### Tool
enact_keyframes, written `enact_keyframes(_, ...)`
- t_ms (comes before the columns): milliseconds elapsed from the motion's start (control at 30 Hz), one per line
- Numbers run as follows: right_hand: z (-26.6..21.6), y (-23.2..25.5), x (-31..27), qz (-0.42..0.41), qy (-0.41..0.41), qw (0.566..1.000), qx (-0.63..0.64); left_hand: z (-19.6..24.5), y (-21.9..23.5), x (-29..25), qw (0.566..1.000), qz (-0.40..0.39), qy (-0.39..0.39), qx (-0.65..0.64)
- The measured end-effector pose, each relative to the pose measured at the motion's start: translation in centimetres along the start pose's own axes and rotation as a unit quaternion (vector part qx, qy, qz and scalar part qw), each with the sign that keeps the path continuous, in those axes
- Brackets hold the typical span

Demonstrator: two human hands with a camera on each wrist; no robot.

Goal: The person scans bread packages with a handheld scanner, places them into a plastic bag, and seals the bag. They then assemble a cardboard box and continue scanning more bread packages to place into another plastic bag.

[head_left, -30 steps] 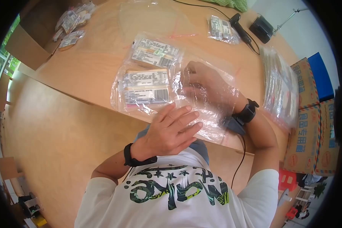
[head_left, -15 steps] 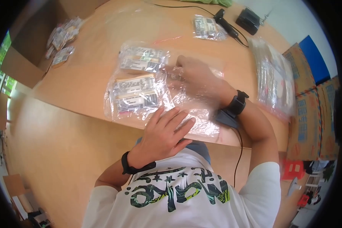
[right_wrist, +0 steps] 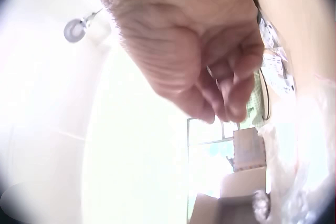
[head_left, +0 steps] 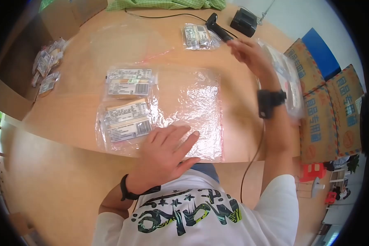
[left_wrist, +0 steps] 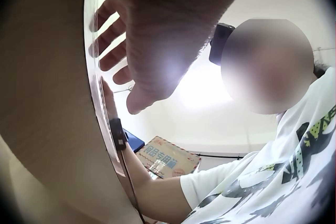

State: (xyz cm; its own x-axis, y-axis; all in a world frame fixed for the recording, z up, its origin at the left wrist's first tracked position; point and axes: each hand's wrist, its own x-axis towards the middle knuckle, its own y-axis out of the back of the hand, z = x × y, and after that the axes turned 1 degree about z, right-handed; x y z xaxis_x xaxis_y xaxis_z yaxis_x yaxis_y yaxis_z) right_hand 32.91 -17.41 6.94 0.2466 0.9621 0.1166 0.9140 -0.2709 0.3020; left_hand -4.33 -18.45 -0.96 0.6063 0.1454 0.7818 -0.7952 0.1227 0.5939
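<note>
A clear plastic bag (head_left: 192, 98) lies flat on the table, with two labelled packs of bread-like slices in its left part: an upper pack (head_left: 129, 87) and a lower pack (head_left: 129, 119). My left hand (head_left: 164, 151) rests on the bag's near edge beside the lower pack, fingers spread. Raised over the far right of the table, my right hand (head_left: 252, 57) has loosely bent fingers and holds nothing; its fingertips overlap the handle end of a black handheld scanner (head_left: 218, 28) in the head view. The right wrist view shows the palm (right_wrist: 173, 35) and bent fingers from below.
Another labelled pack (head_left: 197, 37) lies left of the scanner, a black box-shaped device (head_left: 244, 22) right of it. A stack of filled bags (head_left: 289, 82) lines the right edge beside cardboard boxes (head_left: 315, 110). At left, several packs (head_left: 47, 63) spill from an open carton (head_left: 12, 69).
My right hand has left the bag's right part and moved up and right to the scanner. The bag lies flatter. My left hand stays on its near edge while the head view has shifted.
</note>
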Motion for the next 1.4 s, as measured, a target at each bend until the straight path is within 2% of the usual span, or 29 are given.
enact_keyframes(33, 0.6, -1.0, 1.8, 0.103, -0.016, 0.993, -0.057, 0.3, -0.3, 0.2, 1.0, -0.017, -0.002, 0.006)
enact_keyframes(100, 2.8, -1.8, 5.2, 0.15, -0.044, 0.965, -0.21, 1.2, -0.4, 0.7, 0.999, -0.049, 0.018, 0.013)
enact_keyframes(167, 4.0, -2.8, 8.9, 0.127, -0.136, 0.915, -0.357, 2.7, -0.3, 1.4, 0.995, -0.07, 0.063, 0.02)
enact_keyframes(200, 4.1, -3.7, 9.9, 0.111, -0.178, 0.879, -0.428, 2.7, -1.3, 1.4, 0.996, -0.042, 0.079, 0.024)
enact_keyframes(333, 6.6, -6.7, 10.3, 0.219, -0.086, 0.853, -0.466, 3.3, -1.5, 1.8, 0.988, -0.085, 0.13, 0.022)
enact_keyframes(433, 7.2, -6.0, 10.5, 0.22, -0.068, 0.888, -0.397, 3.4, -1.9, 1.5, 0.986, -0.088, 0.141, 0.032)
enact_keyframes(533, 8.3, -4.8, 10.8, 0.305, 0.101, 0.897, -0.302, 3.1, -2.6, 1.0, 0.987, -0.088, 0.123, 0.046)
enact_keyframes(600, 8.1, -3.3, 10.1, 0.295, 0.123, 0.941, -0.106, 3.1, -2.8, 0.7, 0.989, -0.077, 0.116, 0.048)
enact_keyframes(633, 7.2, -2.9, 9.4, 0.287, 0.133, 0.949, -0.006, 3.1, -2.8, 0.6, 0.989, -0.077, 0.117, 0.047)
enact_keyframes(700, 4.8, -2.2, 6.3, 0.285, 0.144, 0.943, 0.098, 3.1, -2.9, 0.6, 0.989, -0.077, 0.121, 0.044)
enact_keyframes(733, 3.3, -2.1, 4.5, 0.282, 0.151, 0.936, 0.149, 2.4, -4.1, -0.3, 0.994, -0.01, 0.103, 0.023)
enact_keyframes(833, 0.6, 0.1, -0.1, 0.146, 0.096, 0.949, 0.263, 2.6, -3.6, 0.0, 0.989, 0.051, 0.139, -0.026)
enact_keyframes(900, -0.2, 2.0, -3.0, 0.061, 0.051, 0.988, 0.129, 2.6, -3.5, 0.3, 0.985, 0.088, 0.142, -0.041)
enact_keyframes(967, -1.3, 2.2, -5.9, 0.013, -0.006, 0.999, 0.041, 2.6, -3.2, 0.4, 0.983, 0.1, 0.149, -0.048)
enact_keyframes(1000, -1.9, 1.8, -7.5, 0.007, -0.04, 0.999, 0.021, 1.4, -4.6, -0.9, 0.952, 0.006, 0.28, -0.122)
enact_keyframes(1033, -2.2, 1.6, -8.4, 0.0, -0.074, 0.997, 0.002, -0.6, -7.2, -3.5, 0.891, -0.087, 0.401, -0.192)
enact_keyframes(1067, -1.9, 1.9, -8.8, -0.048, -0.071, 0.996, 0.021, -0.5, -7.0, -3.4, 0.884, -0.087, 0.413, -0.201)
enact_keyframes(1100, -1.7, 1.9, -9.1, -0.058, -0.075, 0.995, 0.024, -0.4, -6.8, -3.3, 0.876, -0.087, 0.426, -0.211)
enact_keyframes(1133, -1.5, 1.8, -9.3, -0.069, -0.079, 0.994, 0.027, 2.1, -3.6, -0.4, 0.929, 0.006, 0.331, -0.163)
enact_keyframes(1167, -1.3, 1.8, -9.4, -0.079, -0.083, 0.993, 0.029, 3.5, -1.8, 1.2, 0.962, 0.098, 0.228, -0.112)
enact_keyframes(1300, -1.8, -0.7, -8.8, -0.125, -0.125, 0.982, 0.073, 3.4, -1.7, 1.5, 0.968, 0.108, 0.201, -0.103)
enact_keyframes(1400, 0.4, -3.8, -7.5, -0.097, -0.13, 0.969, 0.188, 2.7, -2.6, 0.8, 0.976, 0.129, 0.154, -0.088)
